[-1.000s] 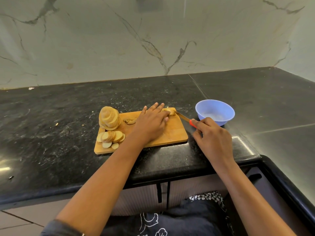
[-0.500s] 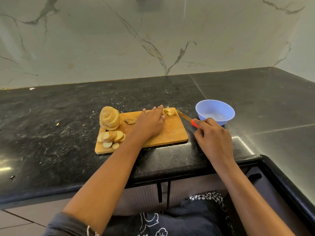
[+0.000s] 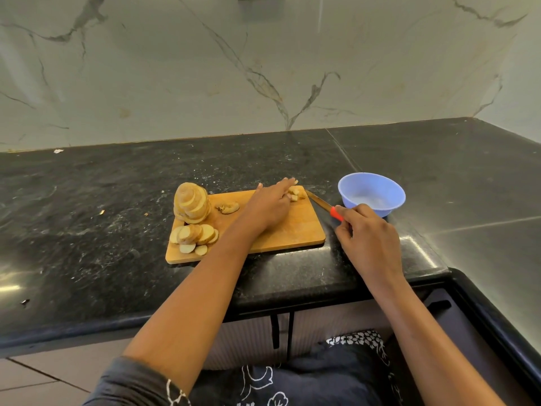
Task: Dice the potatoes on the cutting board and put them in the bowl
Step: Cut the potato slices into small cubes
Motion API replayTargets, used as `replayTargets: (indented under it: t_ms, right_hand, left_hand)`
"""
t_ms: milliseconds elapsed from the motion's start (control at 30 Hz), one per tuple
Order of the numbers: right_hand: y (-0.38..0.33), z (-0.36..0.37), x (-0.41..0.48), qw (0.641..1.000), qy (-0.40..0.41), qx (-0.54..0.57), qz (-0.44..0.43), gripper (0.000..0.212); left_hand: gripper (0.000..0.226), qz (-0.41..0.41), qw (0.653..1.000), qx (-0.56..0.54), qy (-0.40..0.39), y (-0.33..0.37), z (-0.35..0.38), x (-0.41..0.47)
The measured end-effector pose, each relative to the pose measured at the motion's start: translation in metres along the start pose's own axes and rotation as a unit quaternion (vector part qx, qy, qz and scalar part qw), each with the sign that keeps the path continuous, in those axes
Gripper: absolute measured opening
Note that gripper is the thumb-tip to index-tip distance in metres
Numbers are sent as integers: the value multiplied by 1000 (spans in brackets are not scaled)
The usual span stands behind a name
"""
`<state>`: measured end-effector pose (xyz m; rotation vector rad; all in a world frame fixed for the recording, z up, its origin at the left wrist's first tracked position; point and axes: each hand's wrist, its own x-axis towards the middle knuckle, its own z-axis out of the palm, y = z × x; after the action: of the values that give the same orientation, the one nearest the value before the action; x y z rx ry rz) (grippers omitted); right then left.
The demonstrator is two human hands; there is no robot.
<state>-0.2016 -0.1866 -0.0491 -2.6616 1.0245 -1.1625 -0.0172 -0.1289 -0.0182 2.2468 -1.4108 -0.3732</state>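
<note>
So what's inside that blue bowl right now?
No potato shows in the bowl; its inside looks bare. The right hand, holding the knife, covers part of its near side. The diced bits lie on the board by the left hand.

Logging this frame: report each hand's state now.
Left hand: open, touching the diced potato pieces.
Right hand: closed around the knife handle.

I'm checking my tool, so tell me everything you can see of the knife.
The knife has a slim blade that looks yellowish and an orange-red handle, mostly hidden in the right hand, whose fingers curl round it. It points away and leftward, tip at the far right corner of the wooden cutting board, beside the blue bowl. Whether it touches the board is unclear.
</note>
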Motion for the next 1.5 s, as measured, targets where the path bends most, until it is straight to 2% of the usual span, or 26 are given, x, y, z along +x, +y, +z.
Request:
replayTargets:
  t_ms: [167, 400, 600, 733, 1033, 1133, 1267, 1367, 1500]
  right_hand:
    - [-1, -2, -1, 1000, -7, 1, 7, 27]
    - [1, -2, -1, 1000, -12, 6, 11, 27]
    - [-1, -3, 0, 1000, -15, 5, 18, 27]
    - [-1, -2, 0, 1000, -19, 6, 13, 27]
    - [0, -2, -1, 1000, -15, 15, 4, 28]
    - [1, -2, -1, 1000, -11, 11, 16, 29]
    - [1, -2, -3, 1000, -6, 14, 23, 30]
    - [0, -3, -6, 999, 1, 15, 29, 29]
    - [-1, -3, -7, 1000, 3, 13, 20, 29]
  left_hand:
    - [58, -50, 995, -36, 74, -4, -2, -1]
    - [53, -7, 999, 22, 40, -4, 2, 1]
    - [48, -28, 987, 18, 158, -11, -1, 1]
    - [48, -46, 992, 70, 95, -12, 0, 0]
    - [60, -33, 998, 13, 52, -6, 6, -1]
    - [63, -53, 996, -25, 72, -9, 5, -1]
    - [58, -61, 988, 20, 139, -11, 1, -8]
    - [52, -59, 988, 27, 138, -12, 3, -8]
    - [58, -38, 992, 11, 117, -6, 6, -7]
